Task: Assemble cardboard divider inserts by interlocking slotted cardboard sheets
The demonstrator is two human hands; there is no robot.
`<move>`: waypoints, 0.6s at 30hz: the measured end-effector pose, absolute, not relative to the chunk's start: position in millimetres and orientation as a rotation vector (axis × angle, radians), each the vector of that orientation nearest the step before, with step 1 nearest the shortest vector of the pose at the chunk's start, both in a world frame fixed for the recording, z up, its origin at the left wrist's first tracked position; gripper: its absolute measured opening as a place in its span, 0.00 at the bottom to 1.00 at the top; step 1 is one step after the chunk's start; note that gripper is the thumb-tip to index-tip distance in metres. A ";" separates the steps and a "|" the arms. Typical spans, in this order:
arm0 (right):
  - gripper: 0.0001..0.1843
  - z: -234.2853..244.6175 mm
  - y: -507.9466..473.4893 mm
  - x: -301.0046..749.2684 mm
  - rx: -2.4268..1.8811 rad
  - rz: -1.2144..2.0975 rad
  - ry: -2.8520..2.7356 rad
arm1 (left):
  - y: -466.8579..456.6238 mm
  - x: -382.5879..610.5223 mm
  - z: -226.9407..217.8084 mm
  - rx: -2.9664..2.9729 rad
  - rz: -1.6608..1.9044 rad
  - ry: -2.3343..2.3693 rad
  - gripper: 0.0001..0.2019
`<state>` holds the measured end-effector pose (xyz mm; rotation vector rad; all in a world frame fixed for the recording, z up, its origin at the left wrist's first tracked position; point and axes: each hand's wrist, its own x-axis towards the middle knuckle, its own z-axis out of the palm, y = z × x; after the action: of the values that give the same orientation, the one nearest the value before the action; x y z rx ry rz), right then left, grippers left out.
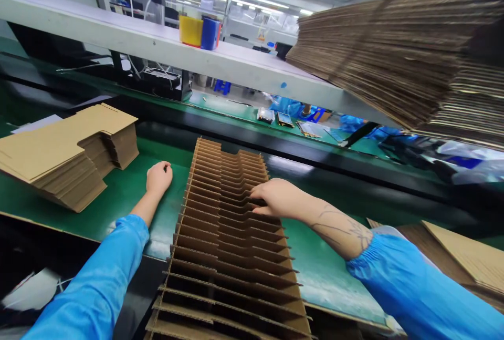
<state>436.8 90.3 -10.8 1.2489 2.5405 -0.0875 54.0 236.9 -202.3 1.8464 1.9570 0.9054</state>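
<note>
Nearest is the cardboard rack, running away from the person down the middle of the green table, its near end reaching past the table's edge; lying lengthwise, it seems placed so that both hands can reach its slots. The left hand rests just left of it, fingers curled loosely closed and nothing seen in them, perhaps merely for support. The right hand comes over the rack's right edge, thumb and fingers apart among the dividers; I cannot tell whether they pinch one. Flat cardboard lies to either side, a pile at right and a notched stack at left, probably kept there for easy reach. Farther off, the shelf carries tape rolls and, at right, a big stack, likely raised to free the table.
</note>
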 end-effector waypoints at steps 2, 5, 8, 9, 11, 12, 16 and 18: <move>0.15 -17.5 93.7 434.1 1.253 -0.053 2.514 | 237.1 54.7 -203.5 1.841 0.907 1.959 0.16; 0.18 -27.9 98.5 431.3 1.240 -0.052 2.494 | 237.0 55.6 -204.2 1.842 0.903 1.965 0.15; 0.21 -31.3 95.4 431.3 1.251 -0.041 2.485 | 235.7 57.7 -201.2 1.849 0.888 1.974 0.15; 0.22 -29.8 91.3 432.3 1.261 -0.036 2.481 | 235.0 58.7 -199.2 1.854 0.878 1.975 0.15; 0.23 -22.0 77.1 436.4 1.300 -0.010 2.474 | 233.4 60.9 -194.2 1.880 0.845 1.981 0.16; 0.24 -15.7 66.8 439.7 1.333 0.014 2.468 | 232.4 61.5 -191.4 1.899 0.824 1.987 0.16; 0.26 19.6 5.9 459.0 1.548 0.124 2.358 | 231.1 55.5 -183.6 1.980 0.694 1.993 0.16; 0.26 36.7 -32.8 470.9 1.683 0.150 2.236 | 236.4 49.4 -184.5 1.972 0.609 2.009 0.15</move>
<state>470.9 -32.8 36.7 1.6827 2.2363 0.1498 49.4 236.4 -184.5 1.9725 2.0093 0.6094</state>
